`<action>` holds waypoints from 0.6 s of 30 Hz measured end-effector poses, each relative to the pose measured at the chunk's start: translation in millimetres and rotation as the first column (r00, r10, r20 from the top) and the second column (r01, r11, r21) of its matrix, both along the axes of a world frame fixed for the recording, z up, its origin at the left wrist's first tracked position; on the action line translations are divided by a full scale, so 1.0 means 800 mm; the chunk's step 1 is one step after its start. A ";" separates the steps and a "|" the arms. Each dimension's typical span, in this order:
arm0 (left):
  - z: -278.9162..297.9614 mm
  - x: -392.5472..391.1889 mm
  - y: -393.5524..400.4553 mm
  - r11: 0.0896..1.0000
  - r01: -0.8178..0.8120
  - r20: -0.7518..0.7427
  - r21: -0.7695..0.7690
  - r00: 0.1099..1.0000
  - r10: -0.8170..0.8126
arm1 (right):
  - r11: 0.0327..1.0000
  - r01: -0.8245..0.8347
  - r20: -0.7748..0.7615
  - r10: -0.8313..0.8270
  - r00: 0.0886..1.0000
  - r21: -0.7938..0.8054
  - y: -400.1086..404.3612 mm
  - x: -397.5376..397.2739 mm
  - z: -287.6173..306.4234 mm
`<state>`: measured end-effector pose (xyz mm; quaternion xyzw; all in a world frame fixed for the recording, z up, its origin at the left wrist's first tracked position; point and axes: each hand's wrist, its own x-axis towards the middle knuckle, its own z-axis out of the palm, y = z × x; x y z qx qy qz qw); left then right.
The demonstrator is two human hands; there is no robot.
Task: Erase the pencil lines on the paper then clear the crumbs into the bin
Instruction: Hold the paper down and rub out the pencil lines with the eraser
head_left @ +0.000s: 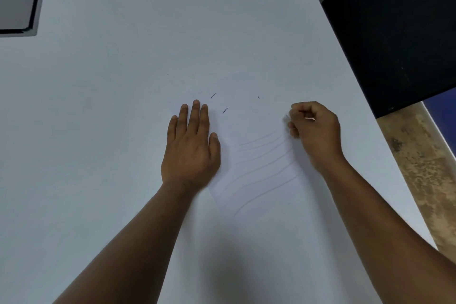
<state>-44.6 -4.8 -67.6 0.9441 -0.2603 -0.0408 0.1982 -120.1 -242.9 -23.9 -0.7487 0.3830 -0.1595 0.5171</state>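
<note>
On the white bench (98, 106) the paper (259, 173) lies pinned under the flat, straight-fingered left hand (191, 148) to stop slipping; the right hand (313, 128) pinches a small eraser (286, 118) at its far edge; pencil lines (261, 155) remain, crumbs (225, 110) nearby.

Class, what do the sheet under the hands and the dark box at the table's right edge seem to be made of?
Sheet: thin matte white paper, apparently; faint wavy pencil lines mark it. Dark box: matte black; plastic or board, cannot tell.

White table (123, 106) — paper (259, 175), crumbs (225, 110)
</note>
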 end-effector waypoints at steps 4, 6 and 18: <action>0.004 0.001 0.000 0.993 -0.073 0.009 -0.088 0.997 0.074 | 0.979 -0.018 0.029 0.012 1.000 0.205 0.044 -0.007 -0.006; 0.003 0.001 -0.001 0.992 -0.099 -0.002 -0.076 0.995 0.099 | 0.989 -0.120 -0.006 0.121 0.993 0.089 0.071 -0.007 -0.010; 0.002 0.000 -0.002 0.994 -0.082 0.005 0.078 0.997 0.082 | 0.605 -0.568 -0.254 0.527 0.811 -0.558 0.150 0.007 -0.020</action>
